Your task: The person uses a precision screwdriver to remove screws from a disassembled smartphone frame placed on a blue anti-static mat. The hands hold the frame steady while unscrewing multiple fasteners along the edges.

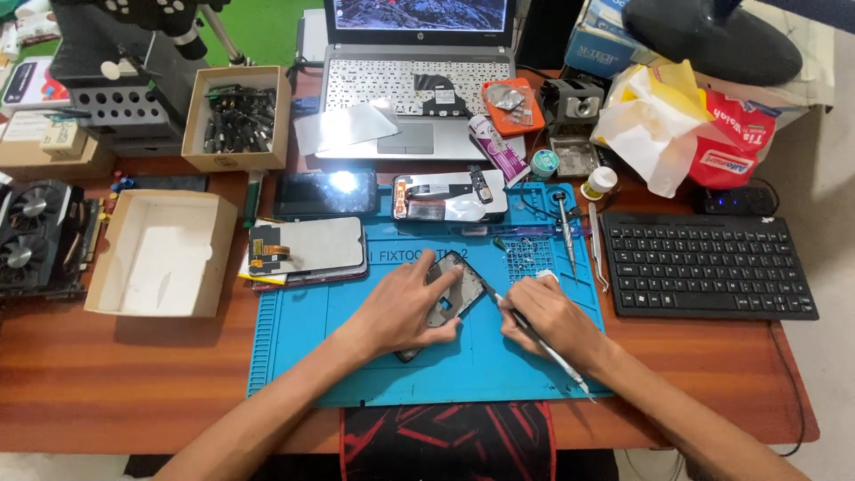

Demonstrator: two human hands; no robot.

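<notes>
At far left we see a graphics card (36, 233), then an empty cardboard box (160, 254) on the wooden desk (116, 374). On the blue repair mat (303, 347), our left hand (401, 312) lies flat over an opened phone frame (450, 298), pressing it down rather than gripping it. Just beside it, our right hand (548, 321) is clenched around a slim screwdriver (534, 337), its tip touching the frame's edge. A black keyboard (708, 264) sits at right.
</notes>
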